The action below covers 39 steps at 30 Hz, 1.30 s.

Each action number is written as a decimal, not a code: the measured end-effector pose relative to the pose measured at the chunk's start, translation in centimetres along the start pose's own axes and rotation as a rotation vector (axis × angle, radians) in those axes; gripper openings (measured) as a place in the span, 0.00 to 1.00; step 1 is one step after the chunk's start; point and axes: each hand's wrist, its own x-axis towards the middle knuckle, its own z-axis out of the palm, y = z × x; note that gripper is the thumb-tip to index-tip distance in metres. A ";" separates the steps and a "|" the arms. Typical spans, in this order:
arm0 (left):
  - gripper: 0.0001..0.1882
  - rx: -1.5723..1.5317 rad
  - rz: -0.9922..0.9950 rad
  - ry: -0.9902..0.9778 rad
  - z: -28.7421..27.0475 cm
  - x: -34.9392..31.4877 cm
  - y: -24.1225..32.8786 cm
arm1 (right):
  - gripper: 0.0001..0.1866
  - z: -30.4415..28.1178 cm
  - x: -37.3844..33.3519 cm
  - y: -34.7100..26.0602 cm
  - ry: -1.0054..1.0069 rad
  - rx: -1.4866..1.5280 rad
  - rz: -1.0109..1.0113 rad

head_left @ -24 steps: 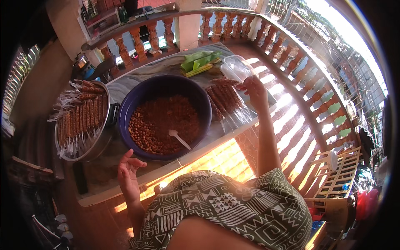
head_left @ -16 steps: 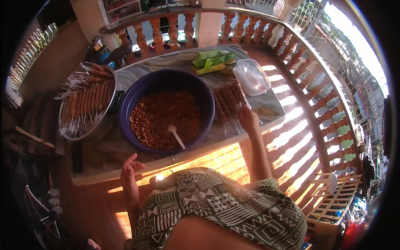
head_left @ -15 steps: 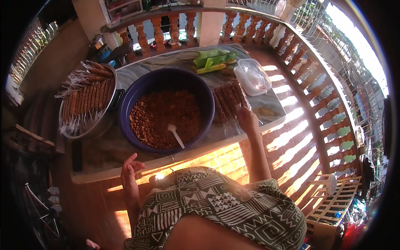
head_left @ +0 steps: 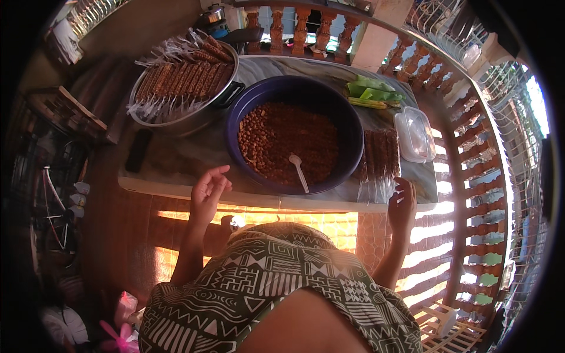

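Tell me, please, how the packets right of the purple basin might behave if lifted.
The filled packets look straight, so probably fairly firm. Their clear plastic ends look thin and crumpled, likely to flop. Such glossy plastic may be slippery.

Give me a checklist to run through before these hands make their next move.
1. Left hand free: ok, open near the table's front edge, nothing seen in it.
2. Right hand clear of the flat stack of packets: cannot tell; it is beside their loose plastic ends, contact unclear.
3. White spoon in the purple basin: ok, its bowl lies on the brown contents.
4. Packets in the metal pot lying below its rim: not ok, plastic ends stick out over it.
5. Clear container lidded: cannot tell.
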 end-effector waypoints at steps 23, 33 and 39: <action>0.11 0.207 -0.104 0.084 -12.8 5.3 -3.1 | 0.08 11.7 9.6 -19.7 -0.534 -0.341 -0.070; 0.11 0.182 0.004 -0.017 -15.9 8.3 -2.8 | 0.11 17.1 9.1 -22.0 -0.513 -0.315 0.042; 0.11 0.259 0.055 -0.081 -17.0 8.8 -2.8 | 0.09 16.6 8.0 -22.0 -0.487 -0.221 0.108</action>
